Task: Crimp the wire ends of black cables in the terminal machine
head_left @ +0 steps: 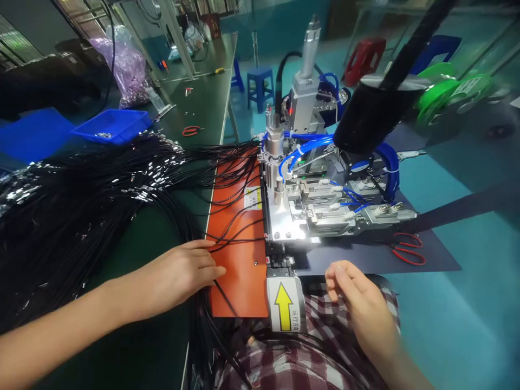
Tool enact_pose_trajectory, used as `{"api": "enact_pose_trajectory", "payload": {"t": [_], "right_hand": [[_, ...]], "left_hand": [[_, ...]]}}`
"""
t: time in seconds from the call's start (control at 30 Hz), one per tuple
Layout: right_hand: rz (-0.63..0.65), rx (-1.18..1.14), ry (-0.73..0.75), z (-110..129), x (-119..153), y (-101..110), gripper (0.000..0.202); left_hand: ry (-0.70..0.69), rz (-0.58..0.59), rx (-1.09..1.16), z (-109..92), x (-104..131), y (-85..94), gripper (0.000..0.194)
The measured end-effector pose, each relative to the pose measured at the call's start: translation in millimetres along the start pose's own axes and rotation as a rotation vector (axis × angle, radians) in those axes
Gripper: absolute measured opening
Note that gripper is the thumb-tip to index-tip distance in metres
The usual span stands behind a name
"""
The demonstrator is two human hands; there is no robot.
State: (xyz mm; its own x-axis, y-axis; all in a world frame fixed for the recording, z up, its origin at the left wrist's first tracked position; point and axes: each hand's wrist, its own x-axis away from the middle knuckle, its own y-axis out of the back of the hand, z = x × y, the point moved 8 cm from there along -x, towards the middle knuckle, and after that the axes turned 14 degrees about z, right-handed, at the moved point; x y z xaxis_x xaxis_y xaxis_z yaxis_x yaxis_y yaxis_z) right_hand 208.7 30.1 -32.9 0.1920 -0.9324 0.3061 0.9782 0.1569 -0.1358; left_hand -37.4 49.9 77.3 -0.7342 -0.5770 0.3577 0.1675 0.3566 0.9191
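Left fingers point(208, 272) cover black cable point(225, 298), grip unclear; right fingers point(345, 277) curl narrow; blue tray point(125, 123) holds silvery pieces point(106, 134).

Bkgd dim. Strong glare on machine point(320, 197), esp. front L corner; shadow beneath on mat point(345, 257). Tips point(156, 173) glint in from table's point(209, 100) R edge. Reel point(457, 89) blurry, stretched.

We see cables point(93, 200) spread over the table point(211, 103) and past its right edge, with a tray point(132, 133) behind them. Pliers point(196, 129) lie nearer that edge; right of it we have the machine point(320, 211).
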Motion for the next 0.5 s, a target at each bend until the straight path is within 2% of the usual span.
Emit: {"api": "enact_pose_trajectory", "payload": {"t": [0.1, 0.17, 0.23, 0.37, 0.43, 0.5], "right_hand": [[0.174, 0.007, 0.027, 12.1, 1.4, -25.6, 0.02], [0.321, -0.042, 0.028, 17.5, 2.2, -45.1, 0.02], [0.405, -0.033, 0.024, 21.4, 3.0, -55.5, 0.022], [0.374, 0.082, 0.052, 26.7, 2.4, -47.3, 0.026], [0.311, 0.087, 0.068, 26.8, 0.8, -38.2, 0.026], [0.232, 0.09, 0.057, 23.1, -2.0, -31.7, 0.017]], "left_hand": [[-0.094, -0.082, -0.015, -15.3, -9.8, -0.7, 0.024], [-0.075, -0.175, 0.005, -25.1, -21.2, -3.9, 0.023], [-0.057, -0.227, 0.043, -36.2, -35.1, -11.3, 0.023], [-0.003, -0.248, -0.022, -48.2, -53.5, -26.7, 0.023], [0.024, -0.263, -0.073, -44.4, -51.8, -30.5, 0.023], [0.052, -0.286, -0.11, -37.0, -44.8, -31.7, 0.025]]}}
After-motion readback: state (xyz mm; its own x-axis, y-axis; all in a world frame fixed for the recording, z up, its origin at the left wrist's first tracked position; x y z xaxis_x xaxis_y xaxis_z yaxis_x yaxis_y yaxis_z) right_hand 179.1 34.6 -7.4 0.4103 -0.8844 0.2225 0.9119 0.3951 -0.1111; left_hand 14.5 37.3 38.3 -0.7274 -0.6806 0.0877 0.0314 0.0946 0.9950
